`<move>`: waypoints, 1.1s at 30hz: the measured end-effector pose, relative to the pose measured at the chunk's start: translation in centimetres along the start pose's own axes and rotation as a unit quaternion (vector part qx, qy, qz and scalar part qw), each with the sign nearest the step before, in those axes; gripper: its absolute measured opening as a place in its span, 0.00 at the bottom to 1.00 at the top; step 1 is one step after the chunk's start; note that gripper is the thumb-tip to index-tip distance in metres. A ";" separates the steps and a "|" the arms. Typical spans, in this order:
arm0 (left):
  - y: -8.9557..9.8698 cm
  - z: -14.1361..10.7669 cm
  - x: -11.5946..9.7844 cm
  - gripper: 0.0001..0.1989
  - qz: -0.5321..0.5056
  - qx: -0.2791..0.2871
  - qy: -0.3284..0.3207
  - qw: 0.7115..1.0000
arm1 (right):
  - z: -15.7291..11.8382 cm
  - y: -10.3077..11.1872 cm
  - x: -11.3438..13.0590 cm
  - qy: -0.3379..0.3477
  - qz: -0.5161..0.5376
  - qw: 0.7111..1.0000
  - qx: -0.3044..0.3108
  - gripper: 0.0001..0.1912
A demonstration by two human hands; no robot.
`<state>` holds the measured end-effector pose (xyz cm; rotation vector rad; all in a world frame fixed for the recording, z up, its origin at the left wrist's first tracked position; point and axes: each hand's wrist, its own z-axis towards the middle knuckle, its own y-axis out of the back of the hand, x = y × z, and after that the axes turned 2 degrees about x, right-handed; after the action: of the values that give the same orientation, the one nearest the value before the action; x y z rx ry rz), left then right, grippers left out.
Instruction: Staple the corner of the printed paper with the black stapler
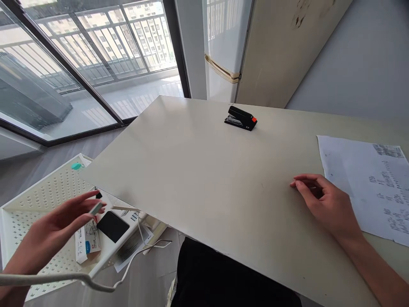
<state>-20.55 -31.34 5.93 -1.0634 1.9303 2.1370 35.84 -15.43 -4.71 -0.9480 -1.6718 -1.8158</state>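
Head view: left hand pinches 1 small pale block, kind unclear, between thumb and fingers above the white perforated basket. White cable crosses in front of the left forearm; basket holds 1 printed carton. Table corner overhangs part of the basket. Right hand curled on table, overlapping printed sheet; grip cannot be told. Black stapler lies well apart from both hands.
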 end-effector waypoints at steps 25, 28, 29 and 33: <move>-27.7 14.4 -28.8 0.20 -0.092 0.181 -0.463 0.863 | 1.7 -0.8 0.8 0.042 0.058 0.996 0.053 0.11; -29.1 15.6 -29.3 0.18 -0.041 0.121 -0.467 0.875 | 2.3 -0.8 1.3 0.055 0.040 0.996 0.065 0.11; -29.5 16.0 -29.4 0.18 -0.026 0.105 -0.467 0.877 | 2.4 -0.8 1.4 0.059 0.035 0.995 0.068 0.11; -30.1 17.2 -29.8 0.18 0.001 0.076 -0.461 0.884 | 3.0 -0.9 1.7 0.066 0.020 0.995 0.069 0.12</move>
<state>9.11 1.85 -4.49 0.0462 1.5358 1.8851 34.52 -12.20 -3.99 -0.7809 -1.6607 -1.6751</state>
